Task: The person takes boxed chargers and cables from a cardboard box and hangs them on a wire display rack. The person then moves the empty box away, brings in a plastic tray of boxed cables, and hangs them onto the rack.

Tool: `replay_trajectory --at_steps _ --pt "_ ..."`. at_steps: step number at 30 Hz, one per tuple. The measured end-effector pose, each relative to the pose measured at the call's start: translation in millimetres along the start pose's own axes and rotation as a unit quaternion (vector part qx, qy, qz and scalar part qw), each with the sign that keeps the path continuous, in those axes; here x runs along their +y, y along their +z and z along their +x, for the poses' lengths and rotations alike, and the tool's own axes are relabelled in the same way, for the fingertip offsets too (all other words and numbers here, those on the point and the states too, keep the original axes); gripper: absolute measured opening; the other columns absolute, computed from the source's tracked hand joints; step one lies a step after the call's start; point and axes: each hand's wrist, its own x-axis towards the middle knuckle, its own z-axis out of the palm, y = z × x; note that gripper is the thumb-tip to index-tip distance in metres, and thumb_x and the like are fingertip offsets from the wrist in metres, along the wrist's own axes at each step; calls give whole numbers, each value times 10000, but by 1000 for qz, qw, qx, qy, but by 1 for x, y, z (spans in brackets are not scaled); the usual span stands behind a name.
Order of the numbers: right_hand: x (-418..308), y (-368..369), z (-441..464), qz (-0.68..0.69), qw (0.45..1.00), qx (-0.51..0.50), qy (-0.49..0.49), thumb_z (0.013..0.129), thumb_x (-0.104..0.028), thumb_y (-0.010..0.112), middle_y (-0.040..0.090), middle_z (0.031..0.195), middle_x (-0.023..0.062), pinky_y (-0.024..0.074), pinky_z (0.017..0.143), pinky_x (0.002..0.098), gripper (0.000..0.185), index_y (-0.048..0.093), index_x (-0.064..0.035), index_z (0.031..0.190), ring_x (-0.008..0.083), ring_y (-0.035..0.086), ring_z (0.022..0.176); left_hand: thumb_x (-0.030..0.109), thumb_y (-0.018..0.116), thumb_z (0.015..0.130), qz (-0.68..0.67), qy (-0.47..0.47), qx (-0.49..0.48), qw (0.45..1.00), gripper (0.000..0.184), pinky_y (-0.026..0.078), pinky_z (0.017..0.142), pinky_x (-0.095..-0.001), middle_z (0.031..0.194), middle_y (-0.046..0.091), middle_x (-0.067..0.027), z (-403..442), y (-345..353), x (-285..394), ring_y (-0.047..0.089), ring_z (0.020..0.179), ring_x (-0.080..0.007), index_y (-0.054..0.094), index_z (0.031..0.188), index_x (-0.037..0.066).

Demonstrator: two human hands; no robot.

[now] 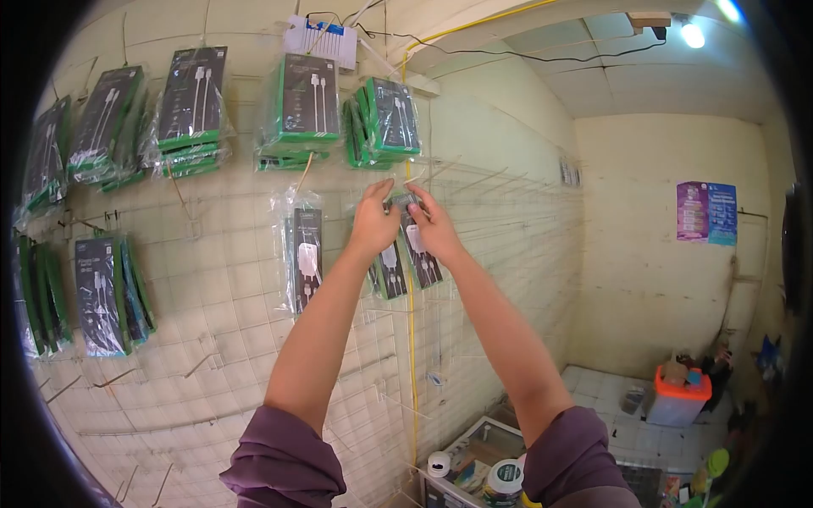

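Observation:
Both arms are raised toward a wire grid wall, the hands close together at the top of two dark charger packages. My left hand [377,218] grips the upper end of the left charger package [389,269], which hangs below its fingers. The right charger package [421,245], printed with a white charger and cable, is held at its top by my right hand [432,224]. Fingers hide the packages' upper edges and whatever hook lies behind them. Just left hangs another charger package [306,254] in clear plastic. Above the hands are green-and-black cable boxes [391,123].
More wrapped cable boxes [193,97] hang along the left of the grid wall [212,322], where bare hooks stick out. A yellow cable [412,356] runs down it. Below stands a glass case [457,444] with jars on top. An orange-lidded box [680,394] sits at the far right.

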Motion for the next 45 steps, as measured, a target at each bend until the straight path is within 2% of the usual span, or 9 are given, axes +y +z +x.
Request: replay_trajectory --at_steps 7,9,14,21,24,27,31,39,45 --pt "15 28 -12 27 1000 -3 8 981 -83 555 600 1129 169 482 854 332 479 453 -201 1434 221 595 953 23 614 786 64 -1 4 998 594 513 902 -348 1362 513 -209 -20 -10 -12 599 1127 -342 513 1370 2" --pt "20 33 -11 36 999 -3 22 971 -88 573 580 1141 189 475 872 344 512 439 -221 1448 246 587 974 4 587 768 65 -15 -1 998 618 435 1046 -391 1392 467 -250 -23 -9 -12 506 1250 -401 480 1375 -36" --pt "34 44 -13 -144 989 22 -2 890 -164 700 497 1133 272 439 943 400 680 392 -261 1488 375 538 1027 61 634 757 156 -82 -57 983 760 402 1082 -422 1430 396 -295 -28 -19 -4 446 1291 -456 361 1463 -1" --pt "31 27 -43 -110 991 57 46 853 -117 718 517 1255 238 464 947 405 688 423 -236 1463 310 562 1070 194 675 771 168 -53 -135 975 826 402 1083 -439 1381 395 -415 -58 -36 10 434 1294 -506 314 1491 11" --pt "-33 19 -88 -39 973 144 174 841 -112 713 587 1212 170 460 939 393 548 531 -167 1355 253 566 1083 128 636 797 151 19 -78 985 564 467 996 -439 1263 554 -306 -97 -54 53 548 1170 -444 505 1328 -10" --pt "-96 19 -160 62 966 192 159 861 -155 662 614 1181 112 414 928 315 429 574 -114 1278 207 558 1099 62 621 820 111 124 -13 986 320 523 860 -440 1122 639 -215 -150 -73 100 620 1016 -399 617 1132 -11" --pt "-147 61 -262 168 938 273 134 895 -205 612 610 1155 86 382 880 274 375 562 -72 1242 177 547 1046 86 656 821 120 101 -24 987 259 546 732 -394 985 644 -144 -251 -116 160 645 886 -318 629 1070 19" --pt "-231 210 -398 320 923 121 176 895 -97 551 576 988 103 379 684 258 297 510 -15 1177 133 494 782 88 680 822 136 -206 -64 967 229 531 656 -382 876 646 -98 -458 -244 204 643 754 -294 652 1042 33" --pt "-301 313 -484 439 842 -215 230 883 41 553 596 831 115 444 599 243 269 499 15 1145 126 544 692 110 621 868 254 -481 -1 839 225 543 734 -389 970 656 -129 -622 -348 288 676 857 -291 650 1080 43"
